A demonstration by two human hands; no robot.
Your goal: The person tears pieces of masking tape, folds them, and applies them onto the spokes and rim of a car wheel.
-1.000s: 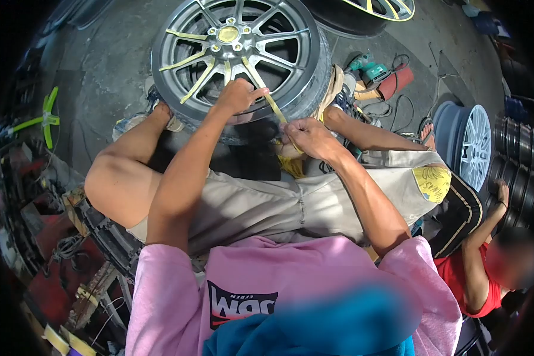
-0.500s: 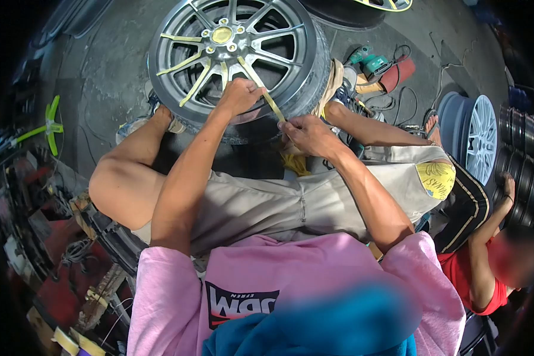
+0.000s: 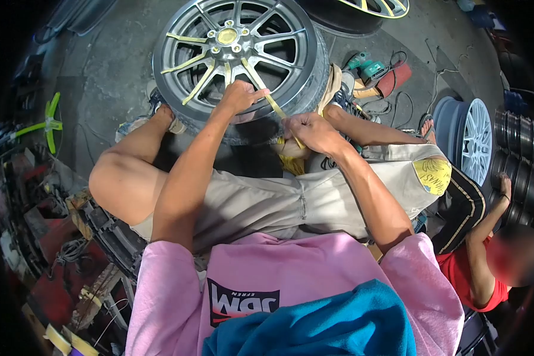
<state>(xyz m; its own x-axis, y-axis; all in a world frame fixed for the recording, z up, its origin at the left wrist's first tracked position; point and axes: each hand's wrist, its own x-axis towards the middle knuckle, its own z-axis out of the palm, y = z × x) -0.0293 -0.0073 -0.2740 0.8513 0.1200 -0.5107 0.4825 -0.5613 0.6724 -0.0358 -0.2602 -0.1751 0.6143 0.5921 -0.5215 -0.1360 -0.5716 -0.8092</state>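
A dark grey alloy wheel [image 3: 307, 44] lies face up on a tire [image 3: 321, 59] between my legs. Strips of yellow masking tape run along several of its lower spokes, and yellow covers the centre cap [image 3: 227, 37]. My left hand [image 3: 241, 98] is over the wheel's near rim, fingers curled and thumb stretched along the masking tape [image 3: 274, 107]. That strip stretches taut from a spoke, past the rim, to my right hand [image 3: 312, 132]. The right fingers are closed round its lower end, and a short piece shows below them.
A green power tool [image 3: 371, 68] and a red-brown piece [image 3: 394, 78] lie among cords at right. A silver wheel [image 3: 477, 142] stands beyond my right leg. Another person in a red shirt [image 3: 486, 285] sits at right. A lime-green star-shaped stand [image 3: 53, 124] is at left.
My right hand has shifted slightly right and lower along the tape, and its tail now shows below the fingers. My left thumb now points outward along the strip.
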